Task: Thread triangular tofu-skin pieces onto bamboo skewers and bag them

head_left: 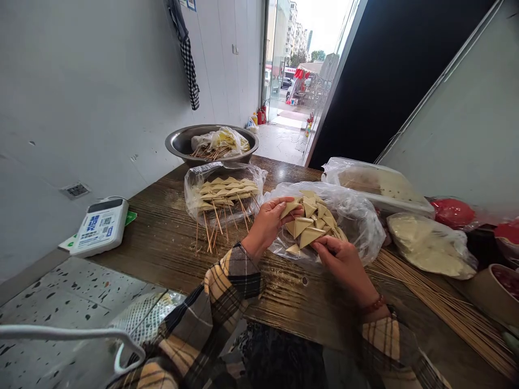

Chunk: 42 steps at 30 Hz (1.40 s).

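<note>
On the wooden table, a pile of beige triangular pieces (321,212), like cut tofu sheets, lies in an open clear plastic bag (365,216). My left hand (264,226) is closed at the pile's left side, pinching one triangular tofu piece (288,208) between thumb and fingers. At the near edge of the pile, my right hand (343,260) pinches the corner of another tofu triangle (311,236). Left of my hands, skewered tofu triangles (227,193) lie in a second clear bag, with their sticks pointing toward me.
A metal basin (174,141) with bagged skewers stands at the back left. Loose bamboo skewers (441,305) lie at the right, beside a bag of pale food (432,246) and a lidded white tray (381,183). A white boxy device (99,227) sits at the table's left edge.
</note>
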Available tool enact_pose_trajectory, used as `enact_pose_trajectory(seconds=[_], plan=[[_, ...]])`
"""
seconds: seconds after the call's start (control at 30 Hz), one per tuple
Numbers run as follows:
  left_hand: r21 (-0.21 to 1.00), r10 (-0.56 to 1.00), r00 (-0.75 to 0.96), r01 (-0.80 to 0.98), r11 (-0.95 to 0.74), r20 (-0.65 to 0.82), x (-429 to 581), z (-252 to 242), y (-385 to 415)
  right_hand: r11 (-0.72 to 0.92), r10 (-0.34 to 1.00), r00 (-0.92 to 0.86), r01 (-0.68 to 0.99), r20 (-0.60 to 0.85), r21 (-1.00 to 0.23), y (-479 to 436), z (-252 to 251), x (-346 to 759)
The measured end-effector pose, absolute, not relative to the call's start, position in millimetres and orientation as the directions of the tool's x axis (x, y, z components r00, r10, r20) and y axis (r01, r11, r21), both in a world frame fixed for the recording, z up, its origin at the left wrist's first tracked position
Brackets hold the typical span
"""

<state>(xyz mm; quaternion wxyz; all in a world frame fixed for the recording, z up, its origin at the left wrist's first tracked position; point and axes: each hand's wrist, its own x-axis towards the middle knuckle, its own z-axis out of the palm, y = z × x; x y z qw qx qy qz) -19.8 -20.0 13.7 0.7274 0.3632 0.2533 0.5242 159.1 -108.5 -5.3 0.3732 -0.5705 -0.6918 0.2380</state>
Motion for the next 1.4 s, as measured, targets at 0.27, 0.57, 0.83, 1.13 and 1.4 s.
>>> enact_pose_trajectory(seconds=[0.27,0.57,0.83,1.13,1.4], plan=[[0.687,0.942,0.336,-0.68,0.258,-0.021,-24,15,-18,0.184,0.98,-0.031,0.522,0.197,-0.833,-109,-10,158],[0.677,0.88,0.46,-0.686,0.268,0.118,-21,10,-23,0.198,0.975,-0.03,0.551,0.218,-0.811,-110,-8,154],[0.645,0.875,0.468,-0.708,0.288,0.123,-18,9,-24,0.237,0.963,-0.04,0.595,0.266,-0.768,-106,-19,157],[0.644,0.867,0.484,-0.701,0.306,0.115,-14,4,-25,0.223,0.967,-0.033,0.588,0.253,-0.777,-106,-20,156],[0.631,0.859,0.502,-0.698,0.338,0.095,-13,6,-28,0.225,0.965,-0.03,0.602,0.26,-0.766,-104,-22,156]])
